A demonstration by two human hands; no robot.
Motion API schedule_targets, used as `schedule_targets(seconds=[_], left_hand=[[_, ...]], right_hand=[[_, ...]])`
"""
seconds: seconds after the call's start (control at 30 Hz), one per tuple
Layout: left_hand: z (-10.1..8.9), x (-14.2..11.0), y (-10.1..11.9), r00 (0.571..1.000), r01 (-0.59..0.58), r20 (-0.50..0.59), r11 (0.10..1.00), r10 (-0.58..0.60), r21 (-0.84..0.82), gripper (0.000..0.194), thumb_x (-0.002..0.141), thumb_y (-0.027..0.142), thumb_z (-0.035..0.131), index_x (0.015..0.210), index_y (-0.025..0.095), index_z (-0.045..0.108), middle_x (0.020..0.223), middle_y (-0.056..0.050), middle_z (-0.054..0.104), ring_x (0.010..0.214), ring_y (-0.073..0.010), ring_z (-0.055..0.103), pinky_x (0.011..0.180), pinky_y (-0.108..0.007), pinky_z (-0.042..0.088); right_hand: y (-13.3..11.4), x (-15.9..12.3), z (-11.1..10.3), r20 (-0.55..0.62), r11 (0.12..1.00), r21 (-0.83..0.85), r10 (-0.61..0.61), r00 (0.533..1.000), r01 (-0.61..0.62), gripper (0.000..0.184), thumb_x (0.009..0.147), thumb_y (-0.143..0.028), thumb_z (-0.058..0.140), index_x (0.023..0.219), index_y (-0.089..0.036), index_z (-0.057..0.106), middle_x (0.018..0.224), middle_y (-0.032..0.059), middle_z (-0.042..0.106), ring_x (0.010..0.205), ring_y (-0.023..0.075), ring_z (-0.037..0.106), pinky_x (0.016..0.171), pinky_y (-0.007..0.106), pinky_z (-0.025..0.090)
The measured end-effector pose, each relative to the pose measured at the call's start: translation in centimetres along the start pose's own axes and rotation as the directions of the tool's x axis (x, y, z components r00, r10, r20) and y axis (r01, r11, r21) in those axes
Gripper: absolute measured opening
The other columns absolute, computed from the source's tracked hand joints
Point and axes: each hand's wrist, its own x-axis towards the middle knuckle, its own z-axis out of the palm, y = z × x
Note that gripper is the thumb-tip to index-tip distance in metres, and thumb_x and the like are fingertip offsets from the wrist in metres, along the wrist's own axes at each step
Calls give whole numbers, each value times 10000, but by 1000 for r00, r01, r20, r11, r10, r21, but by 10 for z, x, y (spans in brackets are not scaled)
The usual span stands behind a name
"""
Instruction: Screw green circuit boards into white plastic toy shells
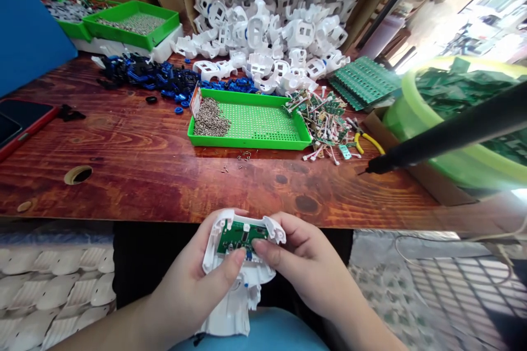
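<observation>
already, a green circuit board [234, 236] is seated in a white shell [256, 274], gripped by the left hand [193, 277] and right hand [302, 252] beside the wooden table [135, 175], but whether it is fastened cannot be told.

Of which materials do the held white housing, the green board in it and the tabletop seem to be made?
The white housing: probably moulded plastic, smooth, with thin shaped walls. The green board: likely lacquered laminate, flat and bearing small electronic parts. The tabletop: wood, seemingly varnished; grain, knots and sheen show.
</observation>
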Motion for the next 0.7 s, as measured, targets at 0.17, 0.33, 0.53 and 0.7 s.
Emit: schedule_targets(seconds=[0.17, 0.33, 0.53, 0.7], left_hand=[[-2, 7, -1, 997, 31, -64, 999, -32, -14, 298, 721, 151, 715, 996, 214, 619, 814, 8, 710, 730, -140, 645, 665, -187, 502], [-11, 12, 11, 955, 294, 130, 903, -265, -313, 215, 765, 169, 651, 980, 158, 649, 757, -66, 719, 639, -178, 667, 607, -262, 524], [-32, 5, 30, 954, 274, 234, 870, -190, -410, 336, 707, 72, 584, 1030, 124, 661, 893, -138, 730, 814, -253, 686, 721, -303, 513], [-44, 1, 31, 964, 256, 175, 882, -202, -395, 298, 787, 107, 558, 1076, 109, 629, 976, -156, 717, 864, -257, 680, 748, -311, 499]], right_hand=[[8, 9, -2, 36, 998, -18, -51, 998, 52, 227, 757, -357, 640, 775, -154, 538, 662, -36, 498, 600, 62, 457, 575, 185, 399], [-8, 11, -12, 88, 960, -266, -67, 994, 88, 305, 851, -443, 500, 1028, -200, 553, 872, 18, 625, 745, 107, 589, 690, 228, 488], [-57, 40, -7, 62, 407, -827, -621, 782, 389, 139, 854, -331, 512, 900, -238, 604, 828, 3, 642, 727, 117, 599, 636, 223, 470], [-114, 122, 47, 415, -129, -898, -563, 714, 420, 142, 860, -233, 474, 889, -198, 609, 882, 29, 637, 794, 154, 596, 662, 263, 461]])
